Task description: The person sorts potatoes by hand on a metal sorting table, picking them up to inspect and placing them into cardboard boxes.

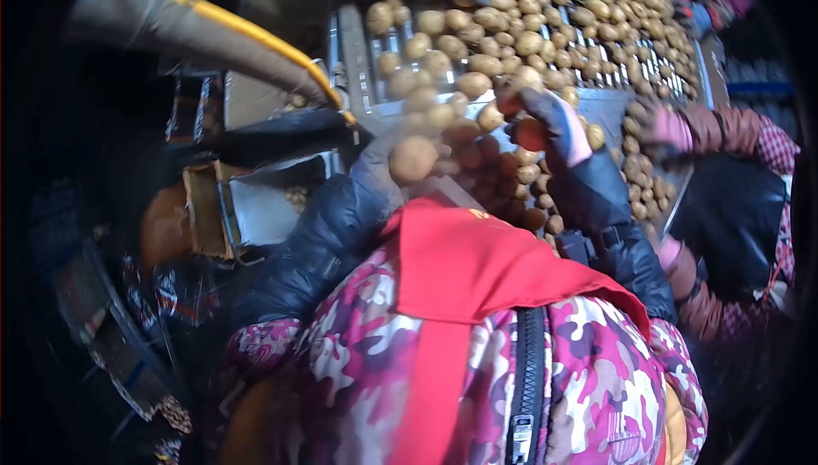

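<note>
I've got left hand [376,167] clamped on a potato [413,159] at the table [610,105], right hand [555,121] curled round a second potato [529,134]; probably firm, light, bruisable: cup around the middle.

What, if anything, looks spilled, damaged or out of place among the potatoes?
Nothing clearly stands out: many potatoes lie loosely spread over the rollers, and another potato shows at the left hand. Motion blur could hide small damage there.
</note>
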Demonstrator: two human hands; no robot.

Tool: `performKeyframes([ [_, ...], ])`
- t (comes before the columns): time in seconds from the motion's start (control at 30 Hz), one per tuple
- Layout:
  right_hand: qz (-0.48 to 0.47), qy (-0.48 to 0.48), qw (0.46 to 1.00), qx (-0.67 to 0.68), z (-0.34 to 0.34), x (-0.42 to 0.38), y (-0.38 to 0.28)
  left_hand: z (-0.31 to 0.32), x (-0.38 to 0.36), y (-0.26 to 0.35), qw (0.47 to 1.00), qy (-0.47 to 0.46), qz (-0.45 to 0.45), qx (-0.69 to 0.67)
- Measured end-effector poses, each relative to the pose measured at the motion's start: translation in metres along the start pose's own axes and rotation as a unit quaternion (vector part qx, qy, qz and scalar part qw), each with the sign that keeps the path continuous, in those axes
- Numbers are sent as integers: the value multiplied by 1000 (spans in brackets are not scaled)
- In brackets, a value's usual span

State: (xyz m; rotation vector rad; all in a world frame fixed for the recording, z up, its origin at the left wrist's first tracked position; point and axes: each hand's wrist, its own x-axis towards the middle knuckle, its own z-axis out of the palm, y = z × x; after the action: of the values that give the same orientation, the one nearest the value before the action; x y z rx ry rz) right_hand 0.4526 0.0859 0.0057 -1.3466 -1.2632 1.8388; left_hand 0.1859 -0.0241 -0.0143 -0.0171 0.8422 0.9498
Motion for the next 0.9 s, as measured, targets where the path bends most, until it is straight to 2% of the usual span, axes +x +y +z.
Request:
performKeyframes([
  [0.03, 13, -26, 999, -26, -12, 3, 11, -3, -5, -1, 994, 110, -8, -1],
  [0.1, 10, -18, 1000, 4, -5, -6, 17, -26, -15, -7, 992, 126, 6, -17],
  [0.17, 49, -43, 997, -44, -12, -7, 27, -56, -23, -9, 994, 108, 28, -6],
  [0.2, 55, -48, 997, -40, -12, -7, 29, -54, -37, -2, 989, 145, 10, -25],
  [0.27, 69, -56, 996, -25, -10, -4, 33, -90, -52, 1, 988, 151, 17, -21],
  [0.37, 79, -64, 995, 1, -5, -3, 37, -119, -73, 17, 959, 238, 108, -106],
  [0.4, 85, -64, 994, 9, -2, -4, 37, -113, -82, 25, 935, 280, 207, -67],
  [0.47, 87, -72, 994, 13, 1, -3, 37, -108, -97, 69, 876, 345, 286, -178],
  [0.5, 89, -70, 993, 18, 2, -2, 38, -169, -92, 94, 853, 281, 421, 127],
  [0.53, 88, -71, 993, 21, 0, -3, 40, -203, -98, 125, 784, 299, 438, 322],
  [0.57, 89, -72, 993, 24, 0, -4, 38, -236, -105, 157, 669, 327, 458, 485],
  [0.6, 93, -71, 993, 26, -1, -5, 38, -214, -117, 186, 731, 388, 448, 339],
  [0.63, 94, -70, 993, 31, 0, -6, 38, -190, -130, 215, 759, 437, 454, 167],
  [0.67, 88, -69, 993, 28, 2, -7, 38, -164, -139, 234, 802, 342, 432, -231],
  [0.7, 78, -68, 994, 22, 3, -8, 39, -173, -144, 245, 774, 404, 429, -231],
  [0.73, 11, -48, 998, -30, -1, 0, 56, -177, -138, 254, 748, 460, 421, -227],
  [0.77, -82, -38, 983, -161, 4, -1, 42, -168, -120, 240, 798, 444, 396, -98],
  [0.8, -36, -2, 978, -207, 10, -4, 34, -156, -112, 209, 835, 411, 364, 33],
  [0.83, -16, 36, 948, -316, 15, -8, 22, -143, -109, 174, 855, 365, 329, 165],
  [0.87, 27, 20, 950, -310, 23, -13, 5, -130, -102, 147, 857, 305, 291, 296],
  [0.9, -81, 60, 956, -274, 34, -19, 2, -96, -88, 114, 883, 216, 241, 339],
])
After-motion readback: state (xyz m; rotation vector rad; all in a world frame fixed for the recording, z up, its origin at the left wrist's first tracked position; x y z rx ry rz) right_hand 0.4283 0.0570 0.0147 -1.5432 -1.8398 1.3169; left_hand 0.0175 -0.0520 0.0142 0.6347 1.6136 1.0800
